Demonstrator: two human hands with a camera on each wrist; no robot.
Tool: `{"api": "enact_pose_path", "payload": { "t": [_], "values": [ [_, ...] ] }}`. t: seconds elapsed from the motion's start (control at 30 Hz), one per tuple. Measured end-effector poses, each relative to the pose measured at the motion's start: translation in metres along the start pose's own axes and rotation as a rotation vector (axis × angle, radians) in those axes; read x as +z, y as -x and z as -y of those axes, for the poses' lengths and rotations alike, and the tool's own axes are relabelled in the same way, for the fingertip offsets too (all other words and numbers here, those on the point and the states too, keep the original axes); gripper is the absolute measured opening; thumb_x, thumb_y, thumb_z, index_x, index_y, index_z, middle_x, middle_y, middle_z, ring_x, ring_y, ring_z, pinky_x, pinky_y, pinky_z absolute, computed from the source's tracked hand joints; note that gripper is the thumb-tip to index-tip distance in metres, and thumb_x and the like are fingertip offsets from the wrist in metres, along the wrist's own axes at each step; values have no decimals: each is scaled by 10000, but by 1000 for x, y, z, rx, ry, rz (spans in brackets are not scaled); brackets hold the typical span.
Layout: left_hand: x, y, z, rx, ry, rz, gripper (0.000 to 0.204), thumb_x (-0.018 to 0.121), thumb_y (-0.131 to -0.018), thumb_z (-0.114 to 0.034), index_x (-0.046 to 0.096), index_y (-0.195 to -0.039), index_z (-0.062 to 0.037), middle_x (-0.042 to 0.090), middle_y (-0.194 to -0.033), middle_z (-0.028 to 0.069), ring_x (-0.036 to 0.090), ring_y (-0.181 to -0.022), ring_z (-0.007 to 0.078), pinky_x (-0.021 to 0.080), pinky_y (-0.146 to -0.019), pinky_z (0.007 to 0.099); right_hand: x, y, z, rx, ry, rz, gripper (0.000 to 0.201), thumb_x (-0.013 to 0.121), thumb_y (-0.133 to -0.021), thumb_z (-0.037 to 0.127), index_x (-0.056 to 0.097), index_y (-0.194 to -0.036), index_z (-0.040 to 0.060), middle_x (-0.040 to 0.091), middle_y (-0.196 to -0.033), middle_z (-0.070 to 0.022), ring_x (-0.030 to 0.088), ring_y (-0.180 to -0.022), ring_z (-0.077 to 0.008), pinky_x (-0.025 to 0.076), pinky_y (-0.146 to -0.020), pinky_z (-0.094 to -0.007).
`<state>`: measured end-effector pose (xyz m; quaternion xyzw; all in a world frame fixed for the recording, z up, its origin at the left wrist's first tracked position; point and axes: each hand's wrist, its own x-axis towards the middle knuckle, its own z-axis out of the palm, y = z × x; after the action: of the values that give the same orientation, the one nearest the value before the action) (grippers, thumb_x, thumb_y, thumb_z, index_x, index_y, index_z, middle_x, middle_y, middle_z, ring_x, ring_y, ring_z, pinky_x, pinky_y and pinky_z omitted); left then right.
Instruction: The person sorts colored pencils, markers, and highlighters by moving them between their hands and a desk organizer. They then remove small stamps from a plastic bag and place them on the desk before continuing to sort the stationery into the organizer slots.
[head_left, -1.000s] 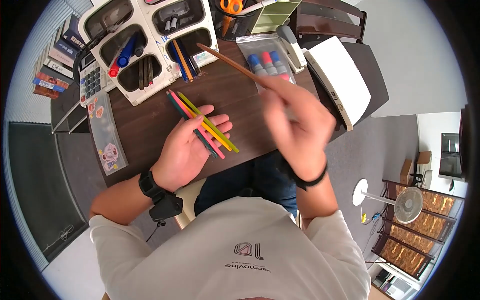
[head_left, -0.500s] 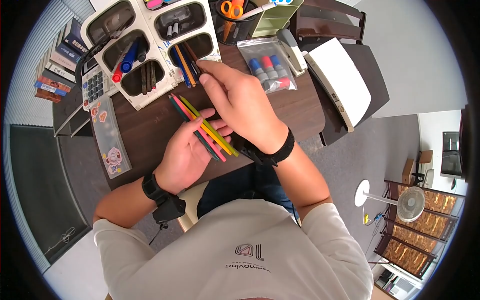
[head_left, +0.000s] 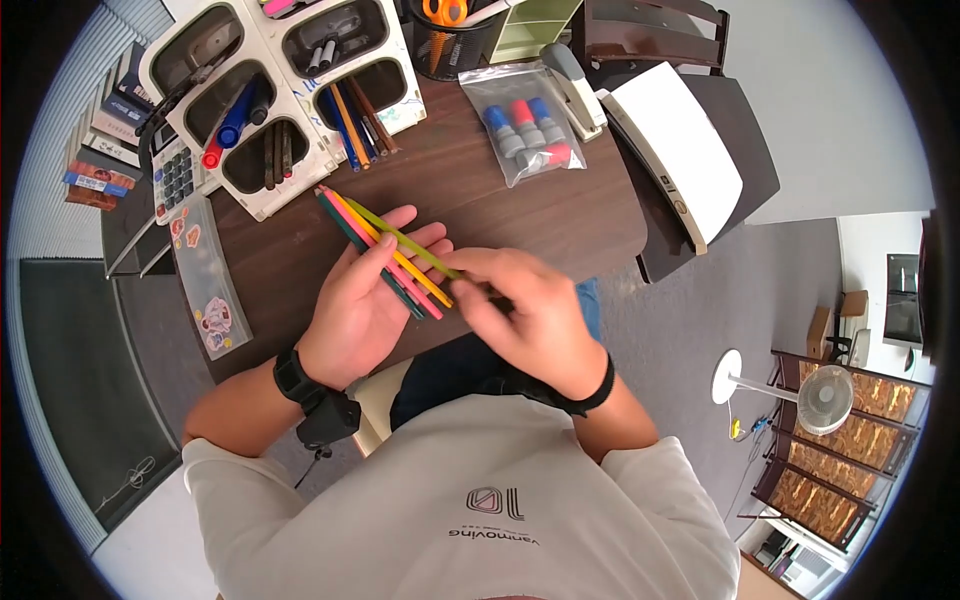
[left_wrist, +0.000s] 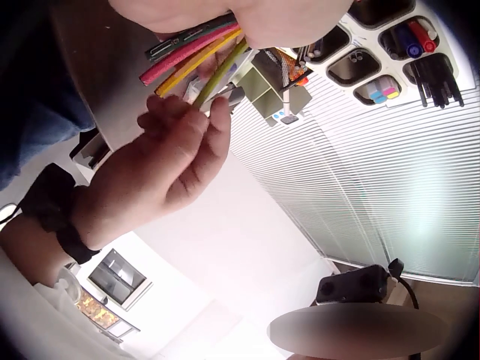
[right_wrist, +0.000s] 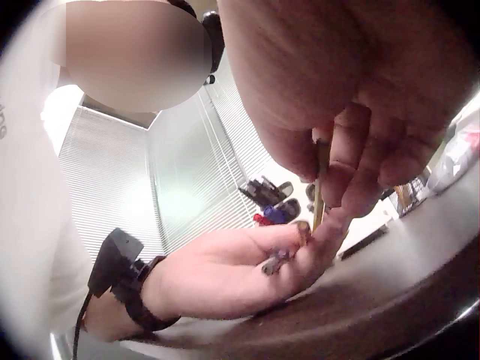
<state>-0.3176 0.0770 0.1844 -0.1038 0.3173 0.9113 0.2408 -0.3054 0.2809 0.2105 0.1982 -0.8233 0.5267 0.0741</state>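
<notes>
Across the palm of my left hand [head_left: 350, 320] lies a small bunch of coloured pencils, held under the thumb. It includes a dark green pencil [head_left: 345, 222], a pink pencil [left_wrist: 172, 67] and a yellow pencil [head_left: 425, 282]. A yellow-green pencil [head_left: 400, 237] slants away from the others. Thumb and fingers of my right hand [head_left: 535, 320] pinch its near end, which the left wrist view also shows. Beyond the hands, brown, orange and blue pencils [head_left: 358, 125] lean in a compartment of the white desk organizer [head_left: 410, 110].
Right of the organizer lies a clear bag [head_left: 515, 165] of red- and blue-capped bottles beside a stapler [head_left: 575, 90]. A black mesh pen cup [head_left: 448, 50] holds orange scissors [head_left: 445, 12]. On the left are a stickered clear case [head_left: 205, 280] and a calculator [head_left: 175, 180].
My right hand carried a brown pencil to the organizer compartment and let it go there. It then came back toward me and took hold of the yellow-green pencil's end. My left hand stayed nearly still.
</notes>
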Motion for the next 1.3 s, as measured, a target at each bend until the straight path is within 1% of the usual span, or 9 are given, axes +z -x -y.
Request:
{"api": "enact_pose_path", "payload": {
  "t": [0.13, 0.2, 0.4, 0.6, 0.67, 0.93, 1.0, 1.13, 1.3],
  "values": [
    [1, -1, -3, 1, -9, -22, 461, 444, -1119, -251, 409, -1539, -64, 558, -1452, 179, 550, -1337, 279, 436, -1144, 443, -46, -7, 13, -125, 56, -115, 196, 662, -875, -37, 761, -1037, 12, 723, -835, -98, 676, -722, -187, 534, -680, -312],
    [0, -2, -6, -2, -36, 3, 481, 427, -1122, -286, 403, -1542, -51, 552, -1456, 196, 559, -1329, 283, 448, -1131, 440, -55, -6, 17, -28, -55, -259, 181, 657, -879, -40, 765, -1019, -1, 729, -856, -101, 668, -727, -169, 527, -688, -300],
    [0, -4, -5, -54, -18, 26, 537, 417, -1103, -352, 410, -1522, -15, 561, -1447, 206, 569, -1314, 302, 453, -1118, 443, -12, -59, 6, -175, 193, -386, 175, 693, -890, -33, 740, -1054, 8, 705, -887, -128, 680, -769, -257, 551, -722, -348],
    [-5, -6, -7, -39, 20, 74, 578, 412, -1097, -438, 424, -1486, -10, 575, -1416, 243, 564, -1317, 333, 427, -1135, 473, 31, -99, -6, -87, 113, -245, 143, 681, -937, 78, 726, -1032, -19, 698, -887, -202, 681, -799, -376, 547, -727, -437],
    [-4, -7, -6, -41, 20, 73, 579, 408, -1098, -444, 427, -1481, -10, 580, -1410, 245, 564, -1316, 332, 425, -1136, 473, 37, -107, -11, -59, 66, -207, 230, 690, -980, 139, 740, -1117, -39, 737, -923, -186, 711, -765, -223, 550, -697, -330],
    [-6, -7, -5, -38, 32, 59, 594, 394, -1099, -458, 423, -1487, -8, 581, -1417, 251, 569, -1310, 328, 414, -1144, 474, 40, -114, -16, -52, 67, -100, 328, 658, -1014, 209, 699, -1224, -39, 742, -967, -212, 724, -814, -240, 546, -717, -329],
    [-7, -7, -5, -20, 40, 69, 545, 405, -1109, -395, 418, -1489, -5, 578, -1422, 248, 565, -1322, 326, 413, -1153, 471, 35, -107, -5, 31, 61, -104, 321, 685, -975, 197, 692, -1197, -35, 719, -965, -224, 716, -881, -388, 558, -784, -420],
    [-8, -9, -4, 38, 25, 26, 483, 415, -1117, -314, 414, -1495, -13, 570, -1435, 242, 550, -1351, 325, 412, -1161, 471, 11, -72, 13, 28, 109, -154, 296, 718, -959, 204, 684, -1167, -4, 701, -895, -174, 719, -833, -327, 563, -745, -400],
    [-3, -6, -5, 40, 20, 23, 460, 417, -1125, -274, 397, -1530, -56, 545, -1481, 177, 506, -1397, 306, 402, -1176, 475, 8, -19, 15, 124, -35, 137, 223, 781, -887, 101, 657, -1060, 35, 682, -843, -118, 716, -781, -280, 575, -688, -388]
  ]
}}
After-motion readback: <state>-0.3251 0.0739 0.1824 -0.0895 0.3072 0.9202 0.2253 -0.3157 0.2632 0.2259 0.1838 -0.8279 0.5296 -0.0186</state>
